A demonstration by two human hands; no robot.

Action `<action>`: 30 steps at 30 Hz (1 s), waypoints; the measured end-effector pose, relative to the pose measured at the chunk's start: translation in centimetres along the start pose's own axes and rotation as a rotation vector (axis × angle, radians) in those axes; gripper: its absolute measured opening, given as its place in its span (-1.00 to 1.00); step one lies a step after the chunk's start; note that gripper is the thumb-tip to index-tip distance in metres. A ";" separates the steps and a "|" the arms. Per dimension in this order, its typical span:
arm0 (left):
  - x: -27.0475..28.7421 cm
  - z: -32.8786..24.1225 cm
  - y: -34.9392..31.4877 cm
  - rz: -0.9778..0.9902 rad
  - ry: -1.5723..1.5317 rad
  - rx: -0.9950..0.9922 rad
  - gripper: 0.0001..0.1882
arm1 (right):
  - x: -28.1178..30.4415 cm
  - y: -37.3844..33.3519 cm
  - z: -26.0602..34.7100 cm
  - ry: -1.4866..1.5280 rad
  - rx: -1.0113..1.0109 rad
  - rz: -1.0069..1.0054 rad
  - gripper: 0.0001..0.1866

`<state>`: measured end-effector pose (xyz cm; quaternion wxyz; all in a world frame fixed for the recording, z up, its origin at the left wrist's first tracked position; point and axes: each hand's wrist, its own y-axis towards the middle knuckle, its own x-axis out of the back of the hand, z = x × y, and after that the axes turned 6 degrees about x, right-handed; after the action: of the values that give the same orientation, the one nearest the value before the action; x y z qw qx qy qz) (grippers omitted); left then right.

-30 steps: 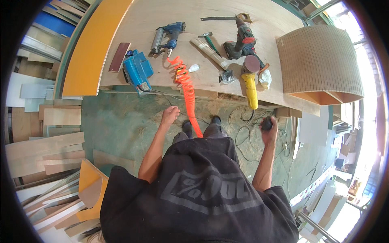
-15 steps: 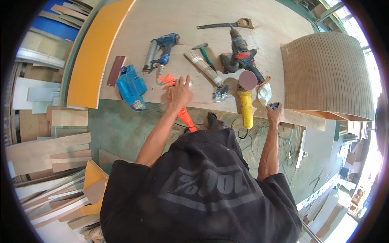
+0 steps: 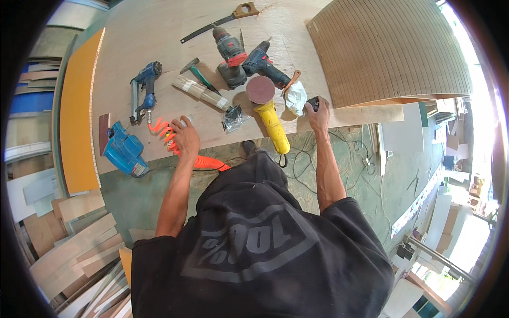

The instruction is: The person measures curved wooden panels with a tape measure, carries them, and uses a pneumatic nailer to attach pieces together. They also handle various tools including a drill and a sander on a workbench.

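My left hand (image 3: 186, 139) is at the table's near edge beside the coiled orange air hose (image 3: 158, 126), fingers apart and slightly bent. A small yellow-and-black thing (image 3: 170, 139) lies partly hidden by the coils and fingers. The hose joins a blue nail gun (image 3: 144, 90). At the right, my right hand (image 3: 319, 115) is closed round a small black object (image 3: 313, 104) whose kind I cannot make out. Just left of it lie a white bag with an orange-brown handle (image 3: 295, 98) and a yellow angle grinder (image 3: 272, 126) with a reddish sanding disc (image 3: 260, 89).
Two cordless drills (image 3: 231, 49), a handsaw (image 3: 222, 22), a green-handled hammer (image 3: 200, 75) and a bundle of wooden strips (image 3: 200, 92) lie on the plywood table (image 3: 159, 42). A blue power planer (image 3: 124, 151) sits left. A slatted curved wooden piece (image 3: 389, 50) stands right. Cables (image 3: 302, 159) trail on the floor.
The view has swung, so the table's contents appear farther left. My left hand has shifted a little off the hose and yellow thing; my right hand still grips the black object.
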<state>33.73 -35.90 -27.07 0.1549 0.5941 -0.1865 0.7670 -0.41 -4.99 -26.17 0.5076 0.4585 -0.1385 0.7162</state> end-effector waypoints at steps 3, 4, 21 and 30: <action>1.0 1.0 -0.2 -0.022 -0.131 0.017 -0.35 | 0.4 -1.0 2.5 -0.150 0.059 0.076 -0.41; 1.1 1.1 -0.4 -0.035 -0.159 0.023 -0.35 | 0.6 -1.5 3.2 -0.132 0.085 0.114 -0.42; 1.7 3.8 -0.8 -0.041 -0.453 0.035 -0.18 | 2.6 3.9 3.1 0.878 -0.230 -0.058 -0.76; 2.6 8.2 -0.8 0.122 -0.387 -0.016 0.03 | -0.6 8.1 -0.2 0.442 -0.093 0.121 -0.71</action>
<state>40.45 -39.05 -22.62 0.0741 0.7167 -0.2544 0.6450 -7.42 -8.82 -24.64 0.5023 0.2578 -0.0839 0.8211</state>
